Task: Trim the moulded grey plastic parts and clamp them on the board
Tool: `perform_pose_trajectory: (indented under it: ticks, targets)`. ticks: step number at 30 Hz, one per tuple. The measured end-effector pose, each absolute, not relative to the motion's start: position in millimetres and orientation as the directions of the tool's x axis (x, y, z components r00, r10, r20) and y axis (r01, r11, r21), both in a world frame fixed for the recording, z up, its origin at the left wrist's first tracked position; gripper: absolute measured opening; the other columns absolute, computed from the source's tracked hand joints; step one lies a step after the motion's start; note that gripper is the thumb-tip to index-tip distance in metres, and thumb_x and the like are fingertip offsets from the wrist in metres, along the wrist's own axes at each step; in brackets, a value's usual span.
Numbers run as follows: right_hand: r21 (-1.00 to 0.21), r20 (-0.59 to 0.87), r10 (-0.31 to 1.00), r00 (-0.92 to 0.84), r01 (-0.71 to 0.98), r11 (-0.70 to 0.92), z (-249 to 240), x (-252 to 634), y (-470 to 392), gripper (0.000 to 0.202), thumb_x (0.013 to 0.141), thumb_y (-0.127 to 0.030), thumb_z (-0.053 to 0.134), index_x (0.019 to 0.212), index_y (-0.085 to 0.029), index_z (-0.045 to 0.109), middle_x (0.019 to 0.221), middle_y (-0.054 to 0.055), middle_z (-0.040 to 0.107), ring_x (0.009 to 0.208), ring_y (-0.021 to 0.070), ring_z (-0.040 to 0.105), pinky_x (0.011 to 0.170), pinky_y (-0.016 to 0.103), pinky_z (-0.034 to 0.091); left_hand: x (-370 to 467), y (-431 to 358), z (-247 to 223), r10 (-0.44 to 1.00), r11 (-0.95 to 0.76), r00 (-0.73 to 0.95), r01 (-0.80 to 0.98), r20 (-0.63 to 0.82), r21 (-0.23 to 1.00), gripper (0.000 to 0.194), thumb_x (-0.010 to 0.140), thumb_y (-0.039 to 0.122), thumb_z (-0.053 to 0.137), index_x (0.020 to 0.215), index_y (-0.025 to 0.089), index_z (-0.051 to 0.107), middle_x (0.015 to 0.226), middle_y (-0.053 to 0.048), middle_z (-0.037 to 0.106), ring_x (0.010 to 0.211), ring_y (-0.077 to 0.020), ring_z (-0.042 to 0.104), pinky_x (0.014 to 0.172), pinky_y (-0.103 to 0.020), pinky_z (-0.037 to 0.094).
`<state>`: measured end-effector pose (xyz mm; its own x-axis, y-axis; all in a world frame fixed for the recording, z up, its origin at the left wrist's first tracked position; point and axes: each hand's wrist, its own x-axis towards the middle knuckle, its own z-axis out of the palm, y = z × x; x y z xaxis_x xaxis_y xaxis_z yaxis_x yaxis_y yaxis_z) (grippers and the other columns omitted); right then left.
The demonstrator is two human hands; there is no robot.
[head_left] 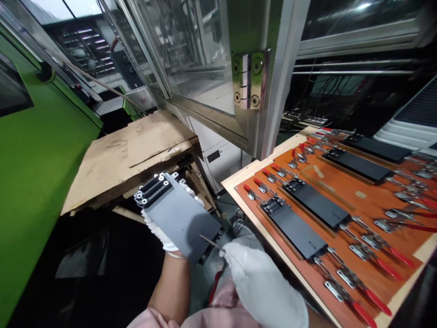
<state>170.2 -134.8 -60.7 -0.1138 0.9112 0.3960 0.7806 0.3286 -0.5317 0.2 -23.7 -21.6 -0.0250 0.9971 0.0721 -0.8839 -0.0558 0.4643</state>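
Observation:
My left hand (157, 229), in a white glove, grips a flat grey rectangular plate (180, 214) from beneath, its fingertips showing along the far edge. Black slotted fittings with round pale bushings line the plate's upper left end. Gloved in white too, my right hand (242, 264) pinches a thin metal rod-like tool (211, 242). The tool's tip lies over the plate's face near its lower right end; whether it touches the surface I cannot tell. A dark shadow falls across that part of the plate.
On my right, an orange board (293, 273) carries several dark plates (297, 228) held by red-handled toggle clamps (362, 291). A cardboard-covered table (116, 159) stands at left beside a green machine (41, 182). A hinged, framed clear door (198, 59) juts in ahead.

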Motion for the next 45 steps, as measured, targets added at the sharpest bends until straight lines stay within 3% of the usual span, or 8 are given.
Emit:
perform_pose_trajectory:
  ticks: [4, 11, 17, 22, 27, 33, 40, 45]
  targets:
    - [-0.444, 0.406, 0.893, -0.195, 0.812, 0.38, -48.3, 160.8, -138.4, 0.028, 0.085, -0.009, 0.044, 0.081, -0.024, 0.067, 0.071, 0.002, 0.07, 0.056, 0.0178, 0.064, 0.06, 0.028, 0.05, 3.3, -24.8, -18.7, 0.993, -0.104, -0.059, -0.858, 0.106, 0.504, 0.072, 0.074, 0.073, 0.055, 0.127, 0.025, 0.058, 0.112, -0.012, 0.067, 0.095, -0.0316, 0.064, 0.076, -0.046, 0.053]
    - [-0.371, 0.338, 0.931, -0.137, 0.89, 0.266, -31.9, 151.8, -146.3, 0.023, 0.079, -0.011, 0.05, 0.077, -0.029, 0.064, 0.073, 0.002, 0.07, 0.063, 0.0216, 0.064, 0.054, 0.029, 0.041, 3.7, -25.4, -18.8, 0.991, -0.078, -0.008, -0.852, 0.137, 0.518, 0.075, 0.073, 0.075, 0.054, 0.125, 0.021, 0.059, 0.109, -0.012, 0.068, 0.091, -0.0291, 0.064, 0.076, -0.046, 0.054]
    - [-0.558, 0.25, 0.957, -0.144, 0.786, 0.264, -34.8, 157.0, -153.4, 0.024, 0.087, -0.018, 0.049, 0.074, -0.03, 0.065, 0.076, 0.001, 0.071, 0.063, 0.0169, 0.066, 0.044, 0.023, 0.039, 1.4, -20.8, -19.7, 0.994, -0.069, -0.025, -0.885, 0.102, 0.46, 0.073, 0.074, 0.073, 0.056, 0.128, 0.025, 0.058, 0.108, -0.009, 0.071, 0.092, -0.0275, 0.066, 0.086, -0.046, 0.052]
    - [-0.763, 0.202, 0.977, -0.063, 0.616, 0.197, -49.0, 185.8, -145.0, 0.027, 0.097, -0.026, 0.041, 0.107, -0.029, 0.065, 0.086, 0.001, 0.072, 0.07, 0.0155, 0.069, 0.058, 0.023, 0.053, 0.0, -23.1, -33.4, 0.974, 0.205, 0.227, -0.87, -0.004, 0.449, 0.078, 0.077, 0.077, 0.05, 0.134, 0.023, 0.055, 0.116, -0.012, 0.07, 0.106, -0.0286, 0.066, 0.09, -0.045, 0.052]
    - [-0.875, 0.196, 0.969, -0.152, 0.418, 0.243, -53.0, 206.9, -131.8, 0.027, 0.1, -0.024, 0.041, 0.11, -0.023, 0.066, 0.1, 0.005, 0.069, 0.092, 0.016, 0.066, 0.084, 0.028, 0.055, 1.7, -27.4, -69.7, 0.869, 0.481, 0.489, -0.799, -0.076, 0.361, 0.092, 0.072, 0.079, 0.054, 0.139, 0.016, 0.049, 0.128, -0.017, 0.065, 0.115, -0.0306, 0.063, 0.087, -0.041, 0.054]
    - [-0.829, 0.267, 0.889, -0.372, 0.381, 0.409, -49.4, 215.7, -114.6, 0.029, 0.097, -0.013, 0.045, 0.109, -0.025, 0.069, 0.096, 0.003, 0.065, 0.087, 0.0148, 0.061, 0.079, 0.028, 0.05, 12.8, -30.9, -79.2, 0.823, 0.567, 0.529, -0.787, -0.208, 0.242, 0.077, 0.08, 0.069, 0.053, 0.13, 0.009, 0.054, 0.112, -0.017, 0.069, 0.094, -0.0267, 0.067, 0.08, -0.037, 0.054]
    - [-0.648, 0.366, 0.853, -0.371, 0.557, 0.52, -57.9, 200.5, -106.9, 0.032, 0.099, -0.014, 0.038, 0.085, -0.018, 0.066, 0.08, 0.004, 0.056, 0.068, 0.0133, 0.053, 0.061, 0.025, 0.041, 19.8, -37.6, -67.8, 0.854, 0.493, 0.408, -0.834, -0.323, 0.248, 0.06, 0.08, 0.058, 0.058, 0.113, 0.008, 0.062, 0.094, -0.014, 0.069, 0.081, -0.0234, 0.066, 0.075, -0.035, 0.052]
    - [-0.664, 0.347, 0.864, -0.365, 0.555, 0.501, -60.4, 199.8, -112.3, 0.034, 0.101, -0.019, 0.036, 0.078, -0.019, 0.059, 0.073, 0.001, 0.051, 0.06, 0.0108, 0.047, 0.055, 0.022, 0.037, 20.8, -36.6, -71.4, 0.824, 0.529, 0.445, -0.827, -0.351, 0.191, 0.062, 0.077, 0.061, 0.057, 0.109, 0.008, 0.061, 0.09, -0.013, 0.066, 0.079, -0.0223, 0.064, 0.071, -0.032, 0.052]
